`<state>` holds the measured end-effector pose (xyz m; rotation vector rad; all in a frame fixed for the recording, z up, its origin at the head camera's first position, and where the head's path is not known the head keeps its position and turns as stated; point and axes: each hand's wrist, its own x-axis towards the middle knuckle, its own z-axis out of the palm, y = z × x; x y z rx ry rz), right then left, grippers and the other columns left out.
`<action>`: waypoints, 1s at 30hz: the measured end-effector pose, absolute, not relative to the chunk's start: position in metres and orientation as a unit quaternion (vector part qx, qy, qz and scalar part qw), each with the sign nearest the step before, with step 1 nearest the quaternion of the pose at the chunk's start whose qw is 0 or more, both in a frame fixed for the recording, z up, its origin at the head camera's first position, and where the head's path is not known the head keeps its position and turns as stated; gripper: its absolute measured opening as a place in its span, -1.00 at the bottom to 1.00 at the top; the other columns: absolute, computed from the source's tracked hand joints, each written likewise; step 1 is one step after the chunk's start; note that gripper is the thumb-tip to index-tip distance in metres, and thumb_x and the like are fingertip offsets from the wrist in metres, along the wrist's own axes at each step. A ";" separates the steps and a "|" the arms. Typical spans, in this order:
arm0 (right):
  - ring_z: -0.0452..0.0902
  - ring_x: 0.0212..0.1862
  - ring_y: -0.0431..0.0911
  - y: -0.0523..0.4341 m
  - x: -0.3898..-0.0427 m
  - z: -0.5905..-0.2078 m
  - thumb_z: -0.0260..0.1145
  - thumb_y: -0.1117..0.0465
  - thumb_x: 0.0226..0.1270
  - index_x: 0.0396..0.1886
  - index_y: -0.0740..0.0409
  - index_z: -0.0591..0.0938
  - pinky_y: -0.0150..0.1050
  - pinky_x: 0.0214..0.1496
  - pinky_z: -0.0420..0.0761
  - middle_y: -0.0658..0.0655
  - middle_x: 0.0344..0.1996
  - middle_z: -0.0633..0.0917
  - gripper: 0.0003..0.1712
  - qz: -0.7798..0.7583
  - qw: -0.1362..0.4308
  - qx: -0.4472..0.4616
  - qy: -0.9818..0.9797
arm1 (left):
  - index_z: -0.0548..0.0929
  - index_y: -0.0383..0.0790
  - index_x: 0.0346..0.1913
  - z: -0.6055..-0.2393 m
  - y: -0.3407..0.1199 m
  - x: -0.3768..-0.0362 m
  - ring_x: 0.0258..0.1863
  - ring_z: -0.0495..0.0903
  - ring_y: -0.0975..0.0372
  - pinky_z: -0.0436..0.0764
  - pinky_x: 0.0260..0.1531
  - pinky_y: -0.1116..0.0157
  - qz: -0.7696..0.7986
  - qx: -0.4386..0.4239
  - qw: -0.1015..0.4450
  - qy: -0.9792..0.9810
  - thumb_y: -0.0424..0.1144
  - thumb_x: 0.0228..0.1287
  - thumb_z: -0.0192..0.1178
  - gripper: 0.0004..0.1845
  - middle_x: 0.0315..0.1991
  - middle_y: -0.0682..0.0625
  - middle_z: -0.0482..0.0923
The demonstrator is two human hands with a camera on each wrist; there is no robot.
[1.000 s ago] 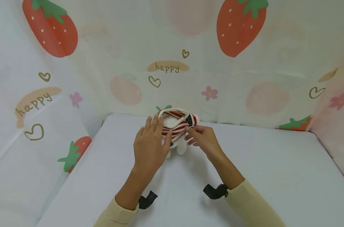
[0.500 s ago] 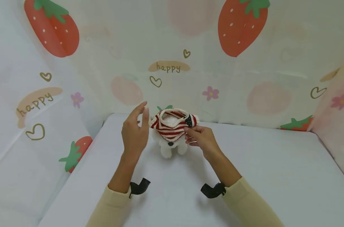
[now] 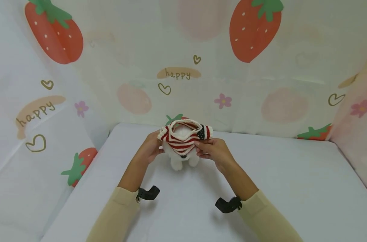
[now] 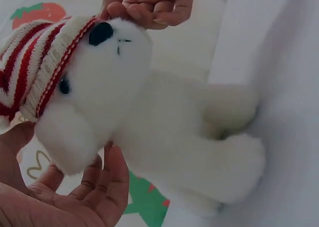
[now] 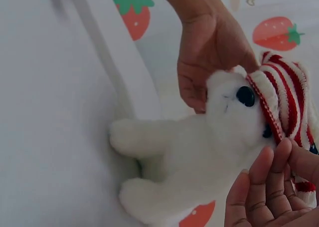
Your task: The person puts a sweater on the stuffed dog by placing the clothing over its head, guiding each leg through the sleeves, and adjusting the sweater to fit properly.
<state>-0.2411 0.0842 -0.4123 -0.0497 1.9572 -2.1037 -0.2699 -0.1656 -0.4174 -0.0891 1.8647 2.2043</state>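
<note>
A white plush animal [image 4: 164, 112] stands on the table, its black nose [image 4: 101, 33] and an eye [image 4: 65, 85] showing in the left wrist view. Over the top of its head sits a small red-and-white striped knit sweater [image 3: 181, 144], the neck opening facing up and a dark patch by one sleeve. My left hand [image 3: 151, 146] holds the sweater's left side, thumb at the hem and other fingers beneath the ear. On the other side, my right hand [image 3: 216, 151] pinches the hem between thumb and forefinger. The second eye is partly hidden by the hem in the right wrist view.
A white cloth covers the table [image 3: 277, 188]. Behind it and to the sides hang sheets [image 3: 177, 40] printed with strawberries, flowers and hearts. Black wrist mounts [image 3: 229, 205] stick inward from both sleeves, above the tabletop.
My left hand lifted off the front of the sweater, swung out leftward with fingers raised, then came back onto its left edge. The right hand kept its pinch at the hem.
</note>
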 end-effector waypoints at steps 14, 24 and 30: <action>0.69 -0.37 -0.10 0.093 -0.241 -0.415 0.42 0.19 0.38 -0.11 0.46 0.64 -0.20 -0.13 0.72 0.11 -0.44 0.72 -0.65 -0.718 0.146 -0.021 0.680 | 0.60 -0.30 0.21 -0.423 -0.161 -0.274 -0.25 0.57 0.25 0.63 -0.32 0.31 0.683 -0.040 0.041 0.728 -0.29 0.51 0.05 -0.67 -0.16 0.00 0.58; 0.69 -0.32 -0.06 0.106 -0.233 -0.435 0.39 0.21 0.39 -0.16 0.42 0.67 -0.03 0.01 0.69 0.19 -0.40 0.74 -0.71 -0.666 0.187 -0.032 0.721 | 0.48 -0.41 0.32 -0.455 -0.176 -0.269 -0.28 0.75 0.23 0.73 -0.24 0.24 0.719 -0.063 0.082 0.687 -0.13 0.62 -0.03 -0.54 -0.04 -0.17 0.70; 0.69 -0.35 -0.07 0.109 -0.227 -0.450 0.39 0.19 0.39 -0.16 0.45 0.65 -0.09 -0.05 0.70 0.13 -0.47 0.73 -0.67 -0.648 0.232 -0.050 0.724 | 0.39 -0.42 0.40 -0.472 -0.178 -0.264 -0.25 0.76 0.18 0.73 -0.20 0.20 0.771 -0.084 0.125 0.618 -0.16 0.65 -0.12 -0.52 -0.07 -0.16 0.67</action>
